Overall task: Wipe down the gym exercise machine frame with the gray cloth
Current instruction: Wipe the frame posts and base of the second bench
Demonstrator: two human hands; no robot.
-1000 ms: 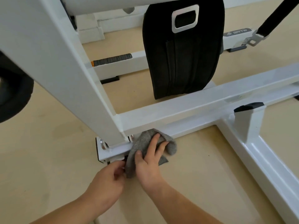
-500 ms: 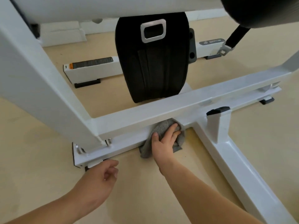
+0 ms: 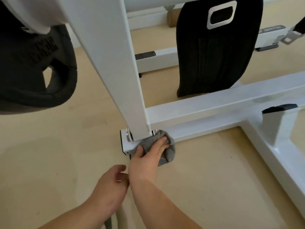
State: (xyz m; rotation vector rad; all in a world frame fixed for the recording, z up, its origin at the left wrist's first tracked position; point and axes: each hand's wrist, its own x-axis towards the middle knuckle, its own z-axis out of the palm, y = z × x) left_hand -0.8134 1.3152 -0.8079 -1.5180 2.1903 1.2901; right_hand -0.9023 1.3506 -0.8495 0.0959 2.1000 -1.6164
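Note:
The white machine frame runs low across the floor, with a slanted post rising from its left end. My right hand presses the bunched gray cloth against the base rail right at the foot of that post, fingers spread over the cloth and thumb out to the left. My left hand hovers just left of my right wrist with loosely curled fingers and holds nothing.
A black weight plate hangs at the upper left. A black pad with a metal buckle hangs behind the rail. A white side rail with a capped stub runs toward me on the right. Tan floor lies all around.
My right hand has slid the cloth left along the base rail, back to the foot of the slanted post. My left hand has stayed near the right wrist.

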